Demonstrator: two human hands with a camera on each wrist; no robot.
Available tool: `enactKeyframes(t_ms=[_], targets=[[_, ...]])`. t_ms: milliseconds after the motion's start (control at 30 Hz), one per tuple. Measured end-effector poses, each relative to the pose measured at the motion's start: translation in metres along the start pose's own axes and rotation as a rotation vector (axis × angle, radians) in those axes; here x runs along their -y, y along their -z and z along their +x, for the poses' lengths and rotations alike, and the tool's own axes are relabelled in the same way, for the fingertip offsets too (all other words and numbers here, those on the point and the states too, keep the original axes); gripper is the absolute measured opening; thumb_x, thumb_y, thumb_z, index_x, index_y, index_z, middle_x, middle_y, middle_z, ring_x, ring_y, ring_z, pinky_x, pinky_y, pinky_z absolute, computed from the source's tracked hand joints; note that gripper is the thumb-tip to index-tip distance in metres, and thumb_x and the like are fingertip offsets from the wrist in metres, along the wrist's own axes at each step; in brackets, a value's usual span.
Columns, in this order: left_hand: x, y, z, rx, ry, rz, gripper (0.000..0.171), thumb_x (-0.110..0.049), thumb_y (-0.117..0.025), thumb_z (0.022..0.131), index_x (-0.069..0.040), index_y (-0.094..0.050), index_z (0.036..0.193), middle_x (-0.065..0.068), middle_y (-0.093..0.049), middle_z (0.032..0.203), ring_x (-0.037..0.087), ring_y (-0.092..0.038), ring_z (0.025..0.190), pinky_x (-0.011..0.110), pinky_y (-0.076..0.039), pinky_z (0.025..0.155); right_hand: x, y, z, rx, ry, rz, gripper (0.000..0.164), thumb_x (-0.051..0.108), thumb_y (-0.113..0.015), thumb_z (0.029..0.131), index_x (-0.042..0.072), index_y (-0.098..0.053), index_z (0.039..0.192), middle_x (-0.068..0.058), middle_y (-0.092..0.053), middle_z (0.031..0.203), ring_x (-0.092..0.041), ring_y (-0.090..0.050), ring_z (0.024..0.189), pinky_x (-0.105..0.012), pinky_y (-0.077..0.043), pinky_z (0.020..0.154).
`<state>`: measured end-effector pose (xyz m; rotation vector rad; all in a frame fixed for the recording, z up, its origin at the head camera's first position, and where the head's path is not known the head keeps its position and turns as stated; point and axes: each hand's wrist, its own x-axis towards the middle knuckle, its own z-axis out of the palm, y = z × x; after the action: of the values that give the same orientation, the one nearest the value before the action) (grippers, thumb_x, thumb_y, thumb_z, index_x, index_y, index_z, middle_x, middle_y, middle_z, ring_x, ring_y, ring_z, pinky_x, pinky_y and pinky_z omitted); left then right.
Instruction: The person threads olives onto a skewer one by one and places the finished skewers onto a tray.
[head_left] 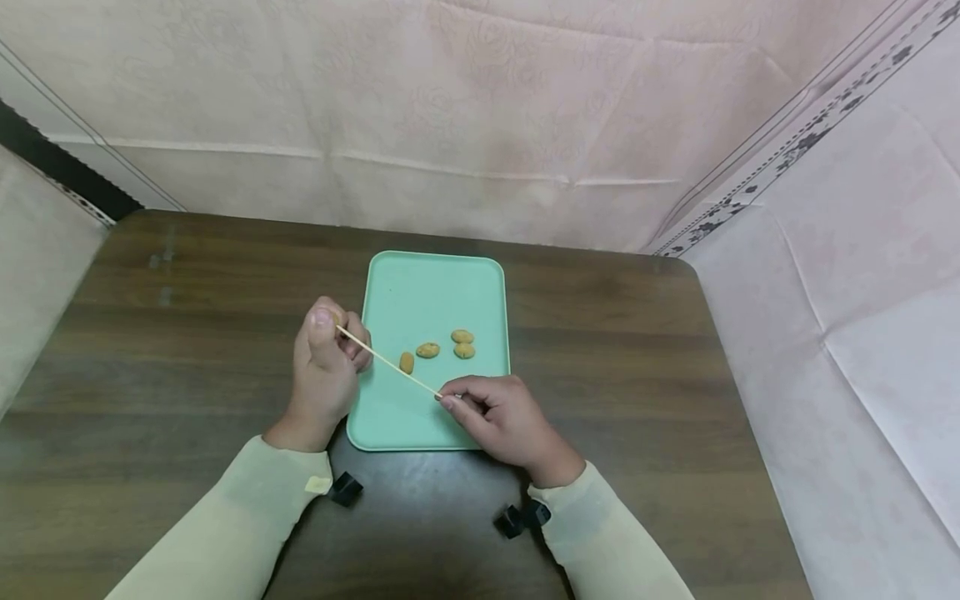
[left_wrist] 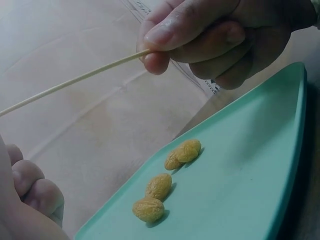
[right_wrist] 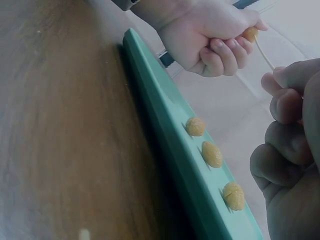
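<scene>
My left hand (head_left: 326, 367) pinches a small, wrinkled, yellow-brown dried fruit (right_wrist: 250, 34) between thumb and forefinger, above the tray's left edge. A thin wooden skewer (head_left: 386, 360) slants from that fruit down to my right hand (head_left: 504, 417), whose thumb and forefinger grip its lower end. The skewer's far end meets the fruit; whether it has gone in cannot be told. Beneath the hands lies a mint-green tray (head_left: 427, 287). Several similar fruits rest on it, among them one at the left (head_left: 407, 362), one beside it (head_left: 428, 350) and a touching pair (head_left: 463, 343).
The tray lies on a dark wooden table (head_left: 187, 375). Pale patterned cloth (head_left: 450, 108) hangs behind the table, and more white cloth (head_left: 862, 333) is at the right. Small black devices (head_left: 347, 489) are strapped at both wrists.
</scene>
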<state>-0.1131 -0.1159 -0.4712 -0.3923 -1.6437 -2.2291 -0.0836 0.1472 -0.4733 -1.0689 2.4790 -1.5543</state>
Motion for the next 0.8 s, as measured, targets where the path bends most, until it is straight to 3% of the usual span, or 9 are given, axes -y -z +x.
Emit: enactKeyframes(t_ms=[300, 467, 800], targets=[[0.0, -0.003, -0.002, 0.012, 0.04, 0.002, 0.051, -0.046, -0.036, 0.123, -0.008, -0.04, 0.09, 0.004, -0.036, 0.063, 0.017, -0.03, 0.044, 0.035, -0.02, 0.039, 0.0, -0.003, 0.0, 0.008, 0.005, -0.003, 0.014, 0.014, -0.072, 0.112, 0.007, -0.084, 0.114, 0.007, -0.058, 0.069, 0.002, -0.046, 0.062, -0.017, -0.046, 0.058], [-0.002, -0.005, -0.003, 0.038, 0.072, 0.048, 0.057, -0.047, -0.038, 0.123, -0.002, -0.038, 0.089, 0.003, -0.038, 0.064, 0.017, -0.031, 0.045, 0.033, -0.023, 0.04, 0.001, -0.005, 0.001, 0.009, -0.015, 0.005, 0.016, 0.016, -0.072, 0.112, 0.006, -0.084, 0.115, 0.008, -0.06, 0.072, 0.002, -0.047, 0.062, -0.018, -0.046, 0.058], [-0.005, -0.013, -0.006, 0.218, 0.157, 0.259, 0.043, -0.024, -0.033, 0.122, -0.001, -0.045, 0.088, 0.007, -0.043, 0.066, 0.021, -0.038, 0.052, 0.03, -0.032, 0.049, 0.003, -0.002, 0.002, -0.086, -0.014, -0.003, 0.012, 0.011, -0.073, 0.111, 0.004, -0.083, 0.113, 0.005, -0.058, 0.068, 0.0, -0.046, 0.06, -0.019, -0.042, 0.054]])
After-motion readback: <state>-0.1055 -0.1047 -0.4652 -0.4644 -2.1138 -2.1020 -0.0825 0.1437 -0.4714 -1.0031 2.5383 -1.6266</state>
